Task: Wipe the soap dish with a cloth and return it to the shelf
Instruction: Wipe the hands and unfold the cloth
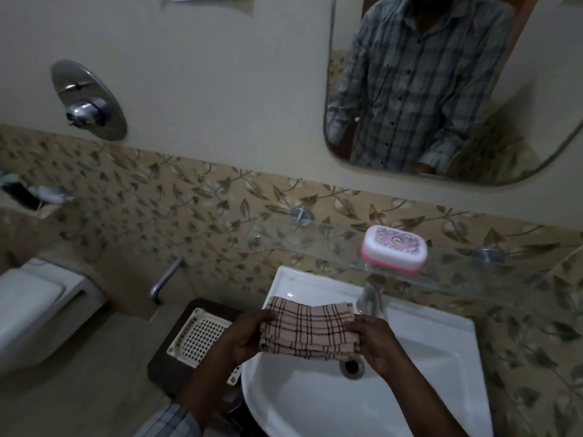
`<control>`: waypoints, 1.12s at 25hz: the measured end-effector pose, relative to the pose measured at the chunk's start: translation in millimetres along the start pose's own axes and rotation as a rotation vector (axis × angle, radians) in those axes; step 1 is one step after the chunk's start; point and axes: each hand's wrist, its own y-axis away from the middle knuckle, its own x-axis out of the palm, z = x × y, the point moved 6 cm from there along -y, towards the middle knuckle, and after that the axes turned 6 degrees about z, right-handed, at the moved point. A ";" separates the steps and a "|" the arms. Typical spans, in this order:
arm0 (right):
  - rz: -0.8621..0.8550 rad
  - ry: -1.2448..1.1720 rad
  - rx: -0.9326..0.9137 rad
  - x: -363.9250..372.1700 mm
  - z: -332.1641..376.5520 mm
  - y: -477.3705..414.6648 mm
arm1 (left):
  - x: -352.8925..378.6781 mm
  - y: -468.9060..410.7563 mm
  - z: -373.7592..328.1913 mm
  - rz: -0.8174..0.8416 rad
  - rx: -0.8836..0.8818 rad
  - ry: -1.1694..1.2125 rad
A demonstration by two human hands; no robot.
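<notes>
A pink and white soap dish (394,249) with its lid on stands on the glass shelf (457,279) above the basin. Over the white basin (419,357) I hold a folded beige checked cloth (307,329) flat between both hands. My left hand (243,337) grips the cloth's left edge, thumb on top. On the cloth's right edge my right hand (375,345) has a matching hold. Both hands are well below and to the left of the soap dish, not touching it.
A chrome tap (369,299) rises behind the cloth, under the shelf. A drain (352,367) sits in the basin. Left of the basin a white perforated basket (202,335) lies on a dark stand. A toilet (34,313) is at far left, a mirror (441,89) above.
</notes>
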 end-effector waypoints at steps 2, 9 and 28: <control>-0.022 0.072 0.025 19.7 -7.7 -12.8 | -23.7 -2.5 -2.2 0.021 -0.045 0.008; -0.059 0.226 -0.077 163.2 -25.9 -77.7 | -160.2 -26.4 -86.6 -0.147 0.085 -0.075; -0.299 0.337 0.199 291.8 -274.7 -260.1 | -375.8 -205.2 32.6 -0.534 0.230 -0.695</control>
